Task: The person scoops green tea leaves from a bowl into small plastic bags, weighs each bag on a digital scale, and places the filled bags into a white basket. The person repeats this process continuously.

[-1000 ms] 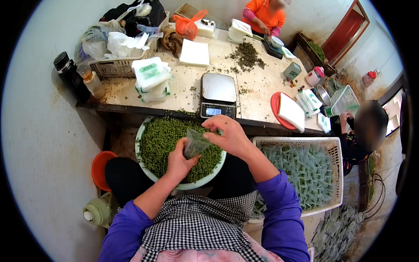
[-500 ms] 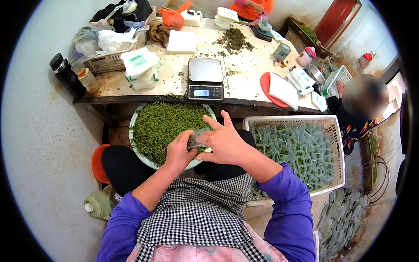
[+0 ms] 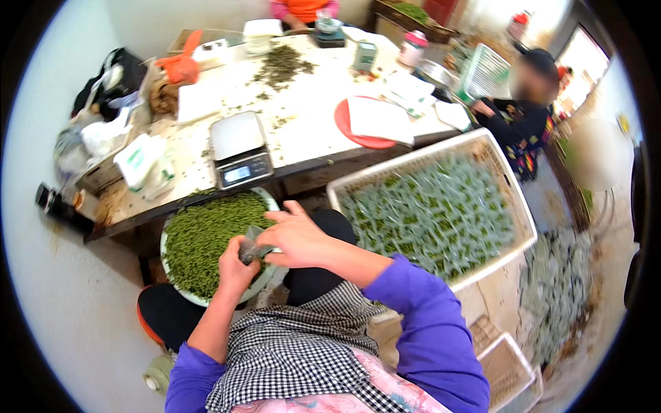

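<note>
My left hand point(image 3: 236, 267) is closed around a small clear plastic bag point(image 3: 248, 250) with dark green contents. With thumb and fingers, my right hand point(image 3: 297, 239) pinches the bag's upper part, its other fingers raised. Both hands are over the right rim of a pale green basin point(image 3: 165, 258) between my knees. Heaped in it are small green buds or berries point(image 3: 213, 234); their exact kind I cannot tell. To the right, a white plastic crate point(image 3: 531, 230) holds rows of filled clear bags point(image 3: 434, 213).
A digital scale point(image 3: 237, 138) stands at the table's near edge. Stacked white bags point(image 3: 146, 165) lie left of it, and a red plate point(image 3: 351, 127) lies to its right. One person point(image 3: 530, 103) sits at the right, another point(image 3: 303, 10) across the table. Filled bags point(image 3: 561, 289) cover floor at the right.
The view has swung to the right, so table, basin and crate sit further left. Both hands stay on the bag; my right fingers are less spread.
</note>
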A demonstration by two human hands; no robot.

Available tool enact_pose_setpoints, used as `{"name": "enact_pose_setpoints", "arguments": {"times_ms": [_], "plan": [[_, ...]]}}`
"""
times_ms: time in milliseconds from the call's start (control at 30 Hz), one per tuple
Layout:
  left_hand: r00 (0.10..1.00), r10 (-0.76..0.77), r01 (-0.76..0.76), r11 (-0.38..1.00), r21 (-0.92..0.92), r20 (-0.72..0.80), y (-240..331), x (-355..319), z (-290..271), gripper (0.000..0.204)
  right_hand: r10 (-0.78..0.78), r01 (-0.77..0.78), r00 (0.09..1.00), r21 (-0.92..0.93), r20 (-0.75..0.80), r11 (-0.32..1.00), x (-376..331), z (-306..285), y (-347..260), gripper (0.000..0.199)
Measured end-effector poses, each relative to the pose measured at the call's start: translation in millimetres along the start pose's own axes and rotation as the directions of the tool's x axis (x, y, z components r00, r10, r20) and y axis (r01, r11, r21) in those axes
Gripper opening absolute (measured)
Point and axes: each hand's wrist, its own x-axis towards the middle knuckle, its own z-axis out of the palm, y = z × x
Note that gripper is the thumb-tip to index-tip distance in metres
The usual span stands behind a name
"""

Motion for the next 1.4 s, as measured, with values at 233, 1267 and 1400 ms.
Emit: {"name": "enact_pose_setpoints", "arguments": {"times_ms": [233,1267,1400], "plan": [[0.995,0.080,-0.061,0.968,-0.245,0.067,-4,14,4,0.050,-0.035,0.031,0.997,-0.059,-0.062,0.998,23,27,36,0.005],[0.944,0.204,-0.129,0.952,0.278,-0.259,-57,99,-27,0.010,0.318,-0.070,0.721,0.391,-0.616,0.918,105,106,40,0.017],[0.989,0.048,-0.055,0.998,-0.042,-0.142,-48,81,-26,0.013,0.322,0.013,0.798,0.549,-0.510,0.836,111,116,28,0.030]]}}
